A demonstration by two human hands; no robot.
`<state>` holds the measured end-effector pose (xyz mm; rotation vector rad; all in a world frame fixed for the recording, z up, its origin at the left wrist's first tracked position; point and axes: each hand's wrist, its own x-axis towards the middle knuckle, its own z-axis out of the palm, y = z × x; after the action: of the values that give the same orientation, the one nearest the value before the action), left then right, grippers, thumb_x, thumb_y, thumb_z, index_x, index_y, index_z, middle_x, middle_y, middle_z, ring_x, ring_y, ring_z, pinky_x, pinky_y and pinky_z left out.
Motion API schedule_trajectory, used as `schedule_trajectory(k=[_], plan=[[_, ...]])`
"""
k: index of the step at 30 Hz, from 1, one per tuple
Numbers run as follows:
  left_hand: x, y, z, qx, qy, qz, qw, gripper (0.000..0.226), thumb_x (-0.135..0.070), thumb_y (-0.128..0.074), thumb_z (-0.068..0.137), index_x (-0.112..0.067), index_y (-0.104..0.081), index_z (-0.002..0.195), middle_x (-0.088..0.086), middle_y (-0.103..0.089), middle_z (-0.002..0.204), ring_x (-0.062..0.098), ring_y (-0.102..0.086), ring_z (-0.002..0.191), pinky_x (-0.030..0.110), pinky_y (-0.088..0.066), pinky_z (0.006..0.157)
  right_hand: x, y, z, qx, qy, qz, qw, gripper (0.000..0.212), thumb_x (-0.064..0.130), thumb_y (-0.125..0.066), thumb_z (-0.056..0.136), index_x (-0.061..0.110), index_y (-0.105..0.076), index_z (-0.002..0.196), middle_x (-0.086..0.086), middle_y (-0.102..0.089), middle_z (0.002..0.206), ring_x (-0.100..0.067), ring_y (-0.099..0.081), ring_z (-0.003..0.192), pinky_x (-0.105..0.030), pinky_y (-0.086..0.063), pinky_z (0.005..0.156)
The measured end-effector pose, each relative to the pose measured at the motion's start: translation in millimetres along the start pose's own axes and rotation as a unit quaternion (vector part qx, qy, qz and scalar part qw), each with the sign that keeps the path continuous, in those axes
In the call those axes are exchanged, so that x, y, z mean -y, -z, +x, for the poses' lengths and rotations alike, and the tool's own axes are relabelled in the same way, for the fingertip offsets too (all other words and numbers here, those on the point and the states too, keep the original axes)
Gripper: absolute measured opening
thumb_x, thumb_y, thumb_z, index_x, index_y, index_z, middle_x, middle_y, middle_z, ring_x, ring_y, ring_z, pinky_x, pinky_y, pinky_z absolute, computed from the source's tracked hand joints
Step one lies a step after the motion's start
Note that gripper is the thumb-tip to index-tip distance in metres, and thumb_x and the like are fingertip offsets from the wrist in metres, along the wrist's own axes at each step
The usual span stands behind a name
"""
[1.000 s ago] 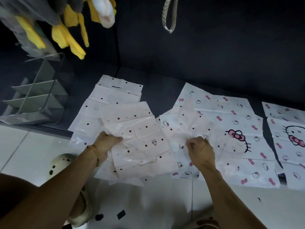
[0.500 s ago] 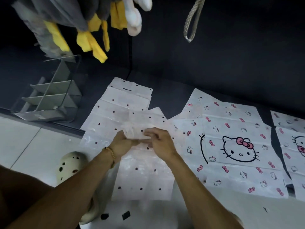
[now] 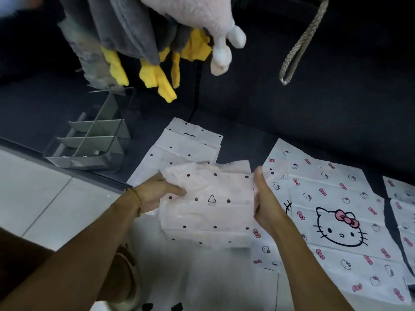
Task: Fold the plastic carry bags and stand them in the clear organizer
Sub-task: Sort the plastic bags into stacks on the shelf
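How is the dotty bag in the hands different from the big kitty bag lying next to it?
The dotty bag is folded into a small packet; the kitty bag lies spread out flat. The dotty bag is gripped between the left hand and right hand; nobody touches the kitty bag. The dotty bag has dark dots; the kitty bag has pink bows and a big cat face. Both are pale, thin plastic.

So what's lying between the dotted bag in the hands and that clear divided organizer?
In the head view, a stack of flat white dotted bags on the dark surface lies between the folded dotted bag and the clear organizer.
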<state>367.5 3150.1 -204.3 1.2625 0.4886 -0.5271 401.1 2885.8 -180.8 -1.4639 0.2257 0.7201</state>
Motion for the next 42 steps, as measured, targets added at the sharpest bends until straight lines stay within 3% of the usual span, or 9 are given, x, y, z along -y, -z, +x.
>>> schedule_trajectory(k=[3,7,12,18,22,24,30,36,42], plan=[[-9.8,13.7,0.4,-0.001,-0.032,0.056,0.998,0.05,0.005,-0.075,0.069,-0.002,-0.061,0.116,0.016,-0.069,0.111,0.033,-0.066,0.102,0.05,-0.051,0.091,11.5,-7.0,7.4,0.005,0.032,-0.135,0.99,0.048,0.055,-0.078,0.069,0.033,-0.063,0.108,0.019,-0.072,0.101,-0.001,-0.068,0.093,-0.021,-0.052,0.077],[-32.5,28.1,6.1,-0.006,-0.147,0.047,0.988,0.076,-0.007,-0.086,0.059,-0.024,-0.053,0.125,0.002,-0.067,0.117,0.024,-0.064,0.107,0.044,-0.054,0.085,12.5,-22.6,33.2,-0.045,0.09,-0.056,0.993,0.029,0.008,-0.07,0.084,0.02,-0.066,0.111,0.0,-0.073,0.105,-0.016,-0.071,0.093,-0.033,-0.056,0.08],[-35.4,65.1,30.0,-0.184,-0.131,0.262,0.938,0.046,-0.024,-0.081,0.072,-0.024,-0.058,0.111,0.001,-0.069,0.105,0.019,-0.067,0.088,0.035,-0.056,0.079,20.7,-47.6,93.4,-0.139,0.11,0.053,0.983,0.033,0.012,-0.075,0.081,0.018,-0.065,0.111,-0.001,-0.073,0.103,-0.017,-0.071,0.09,-0.032,-0.057,0.074],[8.1,71.4,56.2,-0.306,0.008,0.477,0.824,0.069,-0.033,-0.063,0.085,-0.015,-0.029,0.142,0.014,-0.037,0.142,0.033,-0.037,0.129,0.045,-0.037,0.106,-7.8,-65.8,126.3,-0.278,-0.024,-0.212,0.937,0.089,0.033,-0.076,0.078,0.007,-0.025,0.145,-0.009,-0.057,0.129,-0.029,-0.055,0.117,-0.028,-0.042,0.087],[24.3,67.5,60.6,-0.332,-0.03,0.56,0.758,0.069,-0.041,-0.056,0.089,-0.018,-0.024,0.146,0.009,-0.03,0.146,0.031,-0.029,0.131,0.046,-0.03,0.108,-25.0,-73.0,126.0,-0.241,-0.002,-0.269,0.933,0.015,0.02,-0.064,0.083,0.013,-0.058,0.094,-0.003,-0.06,0.089,-0.021,-0.062,0.082,-0.024,-0.043,0.06],[24.4,70.4,62.0,-0.314,-0.055,0.578,0.751,0.06,-0.039,-0.055,0.089,-0.018,-0.034,0.142,0.006,-0.034,0.143,0.028,-0.032,0.127,0.044,-0.031,0.106,-27.7,-79.4,127.3,-0.204,0.023,-0.291,0.935,0.021,0.018,-0.057,0.084,0.014,-0.043,0.068,-0.001,-0.047,0.071,-0.012,-0.048,0.056,-0.024,-0.035,0.051],[7.9,69.0,53.0,-0.312,-0.095,0.547,0.771,0.055,-0.033,-0.057,0.091,-0.013,-0.041,0.14,0.01,-0.04,0.14,0.03,-0.037,0.127,0.044,-0.034,0.107,-18.7,-67.6,115.0,-0.222,0.041,-0.276,0.934,0.003,0.023,-0.057,0.09,0.025,-0.055,0.089,0.014,-0.058,0.077,-0.006,-0.056,0.073,-0.026,-0.05,0.071],[-0.6,-20.5,38.5,-0.217,-0.178,0.194,0.94,0.022,-0.022,-0.058,0.093,-0.014,-0.063,0.113,0.003,-0.059,0.119,0.019,-0.058,0.102,0.032,-0.048,0.095,-9.5,-18.4,66.7,-0.283,0.07,-0.289,0.912,0.015,0.028,-0.055,0.095,0.021,-0.061,0.106,0.006,-0.061,0.098,-0.013,-0.057,0.091,-0.024,-0.043,0.08],[31.9,-122.1,41.6,-0.079,-0.152,0.127,0.977,0.012,-0.016,-0.056,0.094,-0.024,-0.065,0.096,-0.001,-0.066,0.105,0.021,-0.063,0.101,0.04,-0.05,0.096,-30.5,71.2,-6.2,-0.361,0.041,-0.334,0.869,0.038,0.028,-0.054,0.095,0.011,-0.055,0.129,-0.008,-0.058,0.129,-0.023,-0.057,0.116,-0.026,-0.041,0.097]])
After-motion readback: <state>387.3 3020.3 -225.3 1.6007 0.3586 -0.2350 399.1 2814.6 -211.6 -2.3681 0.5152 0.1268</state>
